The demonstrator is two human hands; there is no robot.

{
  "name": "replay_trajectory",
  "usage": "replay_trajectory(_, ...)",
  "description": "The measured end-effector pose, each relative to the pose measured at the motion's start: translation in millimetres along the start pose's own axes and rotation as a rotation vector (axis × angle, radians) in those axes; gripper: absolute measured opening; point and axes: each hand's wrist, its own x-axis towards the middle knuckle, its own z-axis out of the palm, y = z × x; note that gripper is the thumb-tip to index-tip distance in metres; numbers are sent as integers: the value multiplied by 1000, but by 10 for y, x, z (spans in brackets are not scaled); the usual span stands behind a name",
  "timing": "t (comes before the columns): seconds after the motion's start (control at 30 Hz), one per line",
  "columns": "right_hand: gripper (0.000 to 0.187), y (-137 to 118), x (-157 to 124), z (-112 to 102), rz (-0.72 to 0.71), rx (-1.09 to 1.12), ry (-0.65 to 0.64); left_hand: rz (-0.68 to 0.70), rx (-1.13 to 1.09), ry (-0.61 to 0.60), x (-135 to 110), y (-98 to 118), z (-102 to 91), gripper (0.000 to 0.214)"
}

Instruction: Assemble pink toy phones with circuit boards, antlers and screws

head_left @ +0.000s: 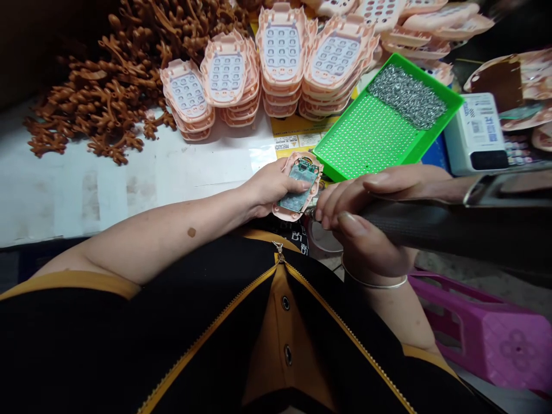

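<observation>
My left hand (269, 187) grips a pink toy phone shell (298, 187) lying back-up, with a green circuit board showing inside it. My right hand (366, 215) is wrapped round the dark barrel of an electric screwdriver (435, 224), whose tip meets the shell's lower right edge. Both hands hover just in front of my chest, near the table's front edge. A silver bangle (375, 283) circles my right wrist.
A green perforated tray (371, 135) holding a heap of small screws (407, 95) sits just behind the hands. Stacks of pink keypad shells (282, 57) line the back. Brown plastic sprues (116, 80) pile up at back left. A white box (476, 132) and a purple stool (487, 333) are at right.
</observation>
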Motion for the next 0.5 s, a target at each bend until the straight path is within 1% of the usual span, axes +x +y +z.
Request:
replay_trajectory(0.07, 28, 18, 34, 13, -118, 85, -27, 9, 2, -6, -3, 4, 3, 34)
replay_trajectory(0.1, 31, 22, 51, 24, -147, 109, -26, 15, 4, -9, -3, 5, 3, 35)
replay_trajectory(0.2, 34, -3, 98, 65, -146, 132, -4, 31, 6, -12, 5, 1, -6, 36)
replay_trajectory(0.27, 35, -63, 126, 90, -152, 153, -1, 20, -2, -14, 20, -8, -14, 34)
replay_trajectory(0.3, 31, -107, 135, 96, -165, 158, -3, 5, -9, -14, 29, -12, -16, 32)
replay_trajectory(0.33, 24, -159, 139, 96, -173, 156, 2, -14, -15, -12, 37, -17, -18, 30)
replay_trajectory(0.4, 5, -273, 124, 67, -182, 146, 55, -49, -25, -14, 42, -23, -26, 28)
replay_trajectory(0.5, 16, -390, 58, -44, -191, 76, 217, -55, -50, -52, -11, -11, -89, 30)
